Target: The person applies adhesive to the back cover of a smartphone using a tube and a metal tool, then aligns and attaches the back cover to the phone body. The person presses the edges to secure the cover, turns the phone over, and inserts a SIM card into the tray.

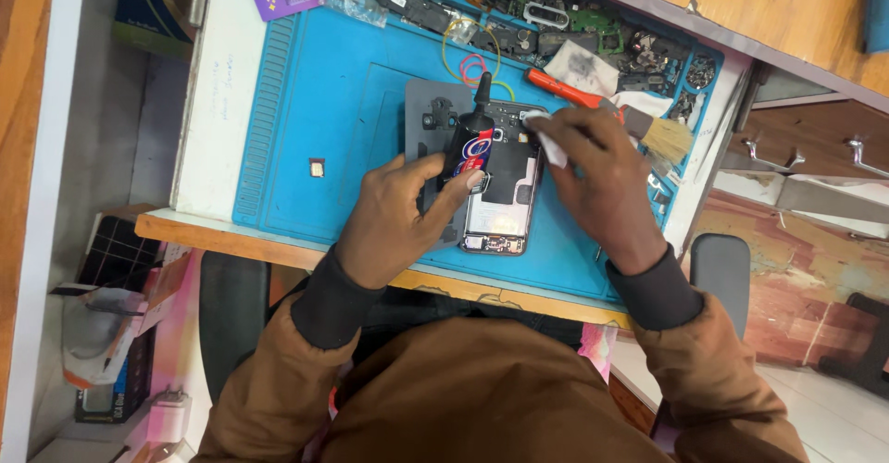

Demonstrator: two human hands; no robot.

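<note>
Left hand (394, 218) grips small black glue tube (470, 143) upright over opened back-off smartphone (500, 194) on blue silicone mat (324, 120), right hand (602, 171) pinches white wipe (546, 139) at camera end (best dabbed lightly, tube steady).

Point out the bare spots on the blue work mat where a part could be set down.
The widest bare patch of the blue silicone mat lies left of the opened phone, holding only a small card tray. A narrower strip runs along the near edge right of the right hand. The far compartments are crowded with parts, and the orange-handled brush fills the right.
</note>
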